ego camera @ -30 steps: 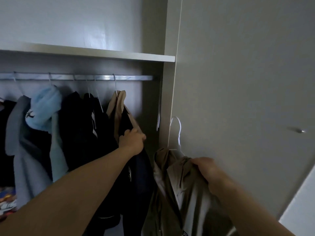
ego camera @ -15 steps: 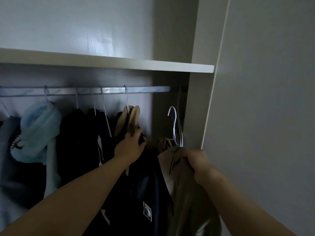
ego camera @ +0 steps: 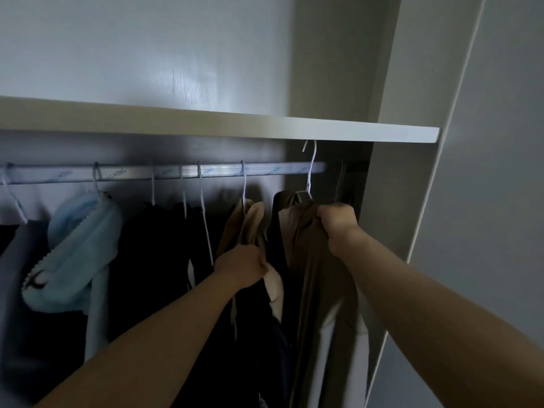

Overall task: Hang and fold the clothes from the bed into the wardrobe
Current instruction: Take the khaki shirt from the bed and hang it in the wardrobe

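Note:
My right hand grips a brown garment by its shoulder on a white wire hanger. The hanger's hook is raised just under the shelf, in front of the right end of the silver rail; whether it rests on the rail I cannot tell. My left hand holds the tan garment that hangs next to it on the left, pressing it leftwards. Dark clothes and a light blue fleece hang further left along the rail.
A white shelf runs right above the rail. The wardrobe's side panel and a pale door close off the right side. A grey garment hangs at the far left.
My right hand has lifted the brown garment and its hanger from waist height up to the rail. My left hand stays on the tan garment. The view has shifted up and closer.

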Demonstrator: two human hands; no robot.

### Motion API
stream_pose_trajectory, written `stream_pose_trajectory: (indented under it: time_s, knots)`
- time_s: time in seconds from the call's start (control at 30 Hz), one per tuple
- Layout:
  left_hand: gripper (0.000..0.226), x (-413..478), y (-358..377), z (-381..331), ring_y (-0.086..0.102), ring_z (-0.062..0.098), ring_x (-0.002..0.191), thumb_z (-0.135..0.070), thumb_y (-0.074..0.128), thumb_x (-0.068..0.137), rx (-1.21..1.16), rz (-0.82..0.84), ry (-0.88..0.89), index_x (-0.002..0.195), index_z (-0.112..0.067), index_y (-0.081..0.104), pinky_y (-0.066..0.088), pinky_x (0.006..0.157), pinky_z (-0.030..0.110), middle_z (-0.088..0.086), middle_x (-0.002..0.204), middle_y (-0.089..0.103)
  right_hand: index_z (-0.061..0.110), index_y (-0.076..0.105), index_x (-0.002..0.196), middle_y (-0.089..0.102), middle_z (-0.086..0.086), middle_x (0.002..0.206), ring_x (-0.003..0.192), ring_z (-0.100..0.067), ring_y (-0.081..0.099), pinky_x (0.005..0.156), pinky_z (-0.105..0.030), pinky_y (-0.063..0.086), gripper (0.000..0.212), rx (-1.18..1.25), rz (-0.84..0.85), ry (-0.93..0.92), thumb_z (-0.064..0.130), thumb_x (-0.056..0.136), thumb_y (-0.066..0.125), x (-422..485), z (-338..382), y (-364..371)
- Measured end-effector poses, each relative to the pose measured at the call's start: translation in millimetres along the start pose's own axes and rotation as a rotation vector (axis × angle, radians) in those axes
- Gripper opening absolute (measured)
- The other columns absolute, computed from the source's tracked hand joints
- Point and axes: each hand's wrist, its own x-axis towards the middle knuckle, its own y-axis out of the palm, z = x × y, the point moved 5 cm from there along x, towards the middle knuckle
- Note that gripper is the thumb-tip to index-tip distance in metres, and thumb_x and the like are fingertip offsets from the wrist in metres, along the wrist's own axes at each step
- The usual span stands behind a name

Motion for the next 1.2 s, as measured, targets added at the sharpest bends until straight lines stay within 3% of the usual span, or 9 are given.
stream_pose_trajectory:
  time_s: [0.07,0.17,0.3,0.43,0.6,0.87,0.97,1.07,1.2]
  knots:
    - [0.027,2,4,2,0.057,0.018,0.102,-0.027,0.045,0.094,-0.05,-0.019,0.017,0.109,-0.017,0.064,0.048,0.082,0.031,0.003,0.113,0.063,-0.009,0.054,0.12,0.056,-0.026,0.125,0.111,-0.035,0.058,0.09,-0.039,0.048,0.034,-0.081,-0.005,0.004,0.007,0.09,0.048,20,0,14]
    - [0.023,4,13,10,0.057,0.016,0.102,-0.026,0.046,0.094,-0.142,-0.064,0.012,0.108,-0.02,0.063,0.048,0.082,0.028,0.0,0.114,0.061,-0.005,0.053,0.124,0.055,-0.023,0.127,0.118,-0.036,0.053,0.092,-0.036,0.046,0.034,-0.209,0.025,0.033,0.007,0.093,0.045,47,-17,30]
    - [0.018,8,21,17,0.057,0.011,0.097,-0.026,0.049,0.092,-0.247,-0.096,0.008,0.1,-0.028,0.065,0.045,0.072,0.021,-0.008,0.106,0.061,0.002,0.058,0.123,0.059,-0.022,0.121,0.113,-0.037,0.055,0.095,-0.035,0.043,0.034,-0.348,0.033,0.006,0.007,0.092,0.045,62,-50,41]
    - [0.021,6,35,18,0.053,-0.002,0.074,-0.023,0.057,0.088,-0.474,-0.101,-0.041,0.073,-0.038,0.054,0.036,0.055,0.009,-0.019,0.082,0.055,0.009,0.064,0.114,0.064,-0.019,0.113,0.105,-0.034,0.059,0.08,-0.027,0.043,0.029,-0.374,0.015,-0.037,0.014,0.089,0.05,59,-67,38]
    - [0.023,-8,53,7,0.054,-0.001,0.047,-0.016,0.058,0.088,-0.798,-0.095,-0.186,0.073,-0.034,0.056,0.041,0.04,0.012,-0.007,0.075,0.059,0.013,0.062,0.112,0.065,-0.014,0.105,0.095,-0.031,0.061,0.072,-0.028,0.044,0.027,-0.291,-0.047,0.022,0.019,0.089,0.05,33,-97,16]
    - [0.02,-69,81,-39,0.05,0.006,0.049,-0.017,0.05,0.093,-1.067,0.001,-0.399,0.075,-0.023,0.056,0.044,0.044,0.014,-0.002,0.068,0.053,0.011,0.06,0.095,0.055,-0.007,0.081,0.068,-0.018,0.049,0.059,-0.024,0.037,0.015,-0.112,-0.029,0.085,0.015,0.088,0.048,-48,-135,-26]
    - [0.019,-107,97,-57,0.051,0.007,0.053,-0.017,0.05,0.094,-1.111,0.026,-0.433,0.077,-0.024,0.057,0.046,0.053,0.02,-0.003,0.069,0.054,0.01,0.06,0.091,0.051,-0.004,0.074,0.067,-0.019,0.049,0.059,-0.025,0.038,0.012,-0.012,0.025,0.182,0.015,0.087,0.05,-94,-152,-43]
    - [0.019,-155,116,-77,0.052,0.011,0.059,-0.015,0.049,0.094,-1.157,0.037,-0.485,0.078,-0.023,0.058,0.044,0.057,0.024,-0.001,0.072,0.055,0.01,0.051,0.072,0.045,-0.007,0.068,0.066,-0.021,0.043,0.057,-0.027,0.034,0.015,0.039,0.074,0.263,0.007,0.086,0.047,-149,-172,-68]
    - [0.017,-234,153,-111,0.053,0.014,0.063,-0.014,0.05,0.094,-1.204,0.083,-0.586,0.079,-0.019,0.057,0.044,0.059,0.025,0.002,0.074,0.055,0.01,0.049,0.075,0.046,-0.004,0.063,0.05,-0.015,0.039,0.044,-0.019,0.029,0.015,0.15,0.112,0.377,0.003,0.088,0.046,-233,-207,-112]
